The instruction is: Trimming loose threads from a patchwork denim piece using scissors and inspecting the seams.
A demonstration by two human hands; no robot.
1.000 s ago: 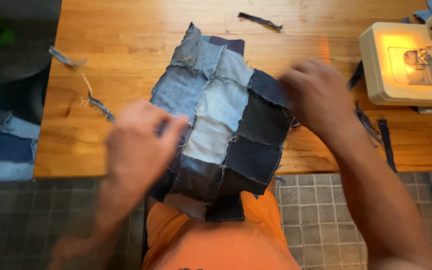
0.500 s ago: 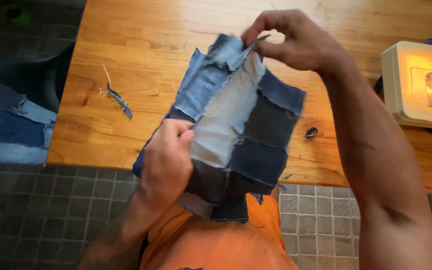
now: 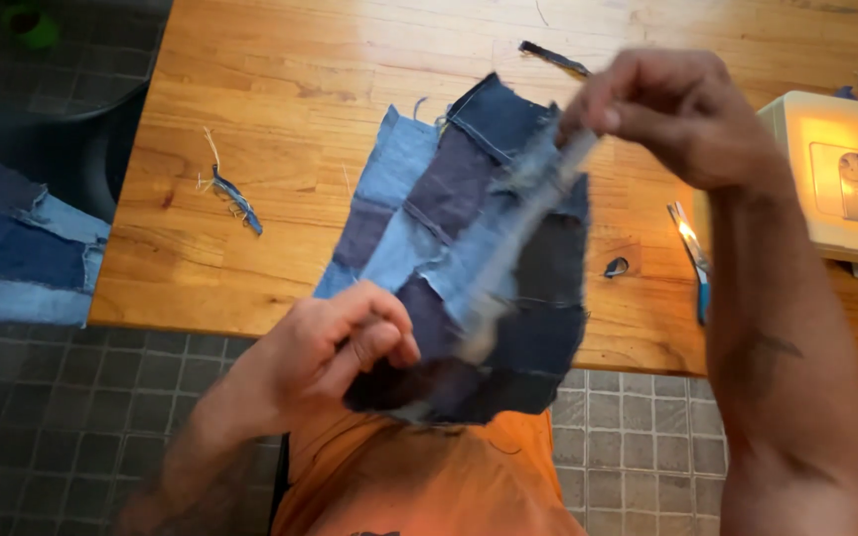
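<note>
I see the denim patchwork panel (image 3: 469,248) held up over the near edge of the wooden table (image 3: 250,119). My left hand (image 3: 335,347) is pinched shut on the panel's lower corner; my right hand (image 3: 672,114) is clamped on its top edge, fingers together. Right of the panel lie small snips (image 3: 692,260), and beyond them a white sewing machine (image 3: 841,179). Left of the panel lies a denim scrap (image 3: 235,199).

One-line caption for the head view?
Both hands, left hand and right hand, hold a patchwork denim panel over a wooden table.
</note>
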